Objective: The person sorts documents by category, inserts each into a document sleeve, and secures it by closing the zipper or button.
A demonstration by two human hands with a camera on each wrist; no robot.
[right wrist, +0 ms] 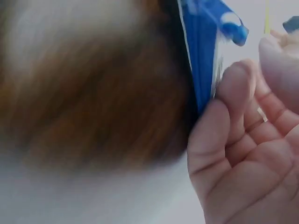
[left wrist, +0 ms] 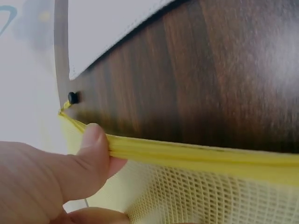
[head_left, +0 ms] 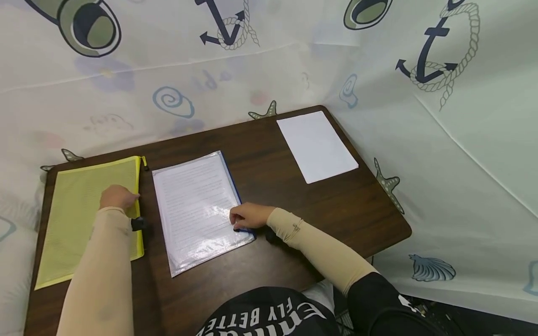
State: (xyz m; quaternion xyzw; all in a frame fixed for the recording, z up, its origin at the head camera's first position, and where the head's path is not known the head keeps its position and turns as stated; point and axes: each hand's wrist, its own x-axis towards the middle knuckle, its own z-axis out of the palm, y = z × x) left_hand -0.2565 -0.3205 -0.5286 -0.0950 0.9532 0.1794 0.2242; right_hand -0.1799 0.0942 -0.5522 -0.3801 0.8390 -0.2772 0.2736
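A yellow mesh zipper pouch (head_left: 90,182) lies on the left of the table. My left hand (head_left: 117,197) pinches its yellow zipper edge (left wrist: 196,156) between thumb and fingers. Beside it lies a clear zipper pouch (head_left: 197,205) with a blue zipper edge (right wrist: 198,51) and a lined or printed white sheet inside. At the near right corner of that pouch, my right hand (head_left: 252,216) has curled fingers, and its thumb and index finger (right wrist: 233,84) meet at the blue edge. Glare covers part of the clear pouch.
White paper (head_left: 318,145) lies at the far right of the brown table (head_left: 260,168). A black pull (left wrist: 72,98) hangs from the yellow pouch's far corner. A curtain printed with anchors and shells (head_left: 290,70) encloses the table's back and right sides.
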